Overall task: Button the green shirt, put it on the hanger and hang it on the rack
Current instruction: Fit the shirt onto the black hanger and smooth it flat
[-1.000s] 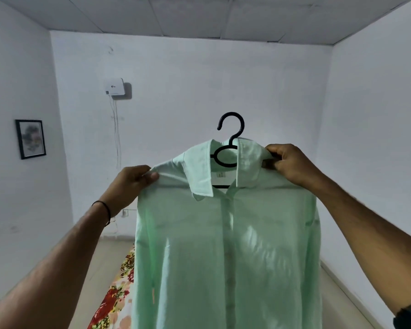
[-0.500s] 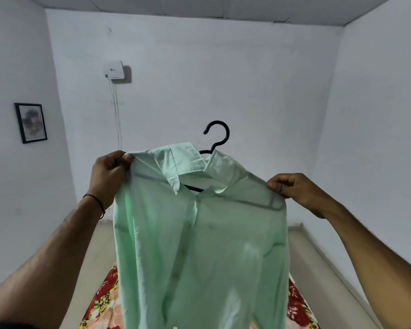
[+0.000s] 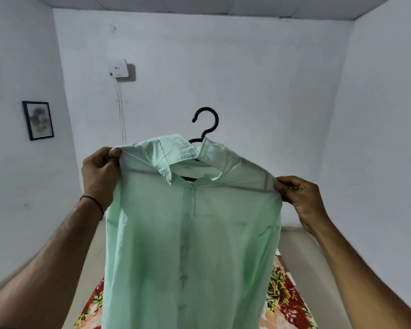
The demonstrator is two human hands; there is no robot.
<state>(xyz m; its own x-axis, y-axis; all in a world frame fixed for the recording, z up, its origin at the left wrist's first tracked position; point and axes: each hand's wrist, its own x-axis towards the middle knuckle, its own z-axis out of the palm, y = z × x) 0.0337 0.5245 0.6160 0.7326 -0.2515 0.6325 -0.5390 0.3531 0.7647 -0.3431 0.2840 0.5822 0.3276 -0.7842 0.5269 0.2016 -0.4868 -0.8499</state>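
The pale green shirt (image 3: 190,233) hangs in the air in front of me, front placket closed, draped over a black hanger (image 3: 205,124) whose hook sticks up above the collar. The hanger's bar shows as a dark line through the fabric across the shoulders. My left hand (image 3: 100,176) pinches the shirt's left shoulder end. My right hand (image 3: 297,198) pinches the right shoulder end, lower than the left, so the shirt tilts down to the right. No rack is in view.
A floral red cloth (image 3: 282,300) lies below, behind the shirt. White walls surround the room. A framed picture (image 3: 38,120) hangs on the left wall and a white box (image 3: 118,71) with dangling wires on the far wall.
My right hand slid from the collar out to the right shoulder end. The shirt swung left and tilted, then shifted back toward the middle, still tilted.
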